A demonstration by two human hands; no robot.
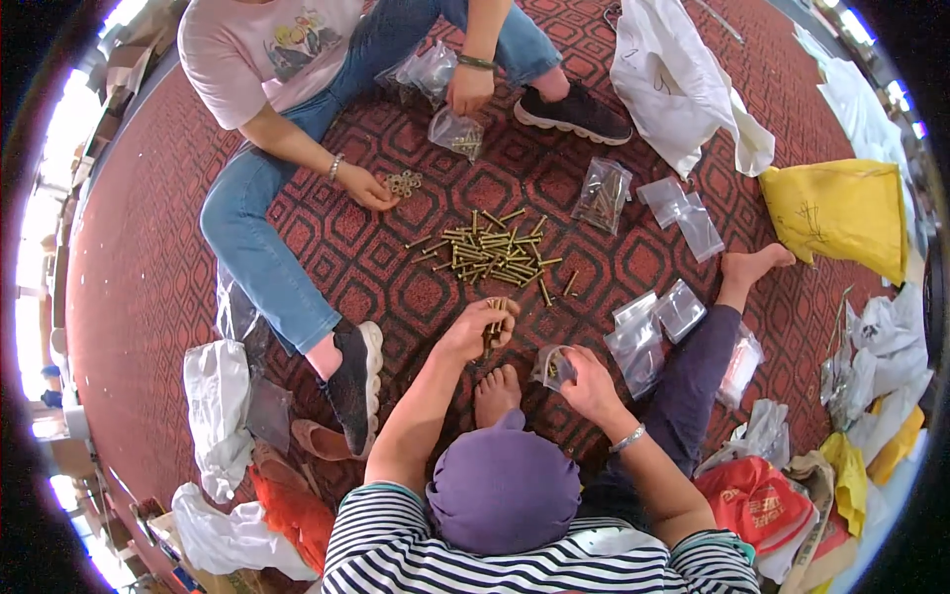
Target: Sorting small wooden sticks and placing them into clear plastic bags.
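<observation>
My left hand (478,331) is closed round a small bunch of brass-coloured bolts (496,319), just on the near side of a loose pile of the same bolts (490,249) on the carpet. To its right, my right hand (591,384) grips the edge of a small clear plastic bag (554,367). Something small and yellowish shows inside that bag. Across from me a seated co-worker's hand (368,186) rests beside a little heap of ring-shaped metal pieces (404,183). The co-worker's other hand (470,91) is at a clear bag of small metal parts (456,135).
Clear bags (635,342) lie right of my right hand. A filled clear bag (602,196) and flat bags (683,218) sit farther off. A white sack (673,84) and yellow sack (841,213) stand at far right. Red bags (757,503) lie near right; the co-worker's shoe (356,386) is at left.
</observation>
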